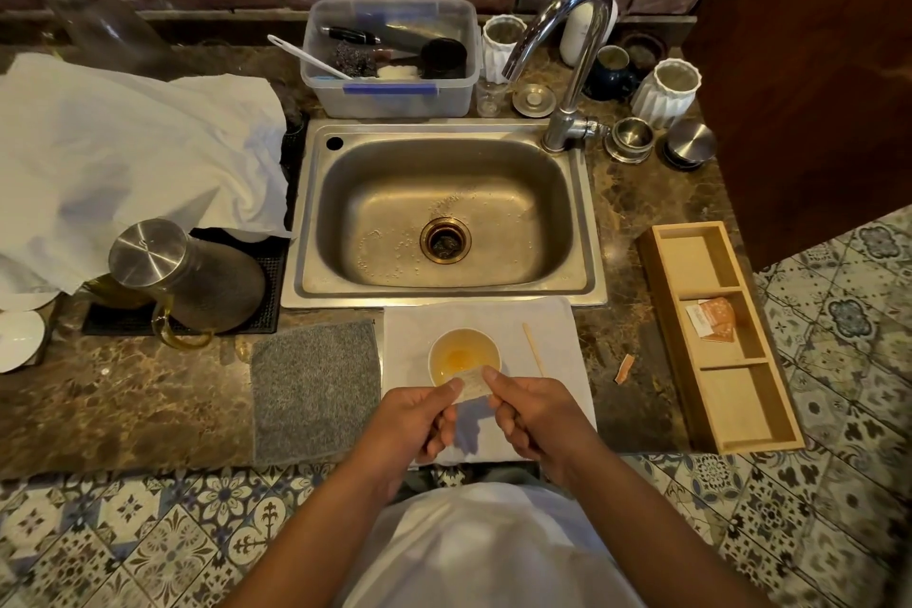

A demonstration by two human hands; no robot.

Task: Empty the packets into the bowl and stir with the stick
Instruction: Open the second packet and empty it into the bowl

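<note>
Your left hand [419, 415] and right hand [530, 410] both pinch one packet [473, 383] at its two sides, just over the bowl [464, 357] rim at 6 o'clock, probably so the contents fall inside. The stick [533, 349] lies free at 3 o'clock, and more packets [713, 317] wait in the wooden tray [770, 415] further right

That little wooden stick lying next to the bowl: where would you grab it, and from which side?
Probably best by its far end, pinched from above with the right hand. The stick lies flat on the white cloth right of the bowl, so only its top and thin edges are free; its near end runs close to the hands.
</note>
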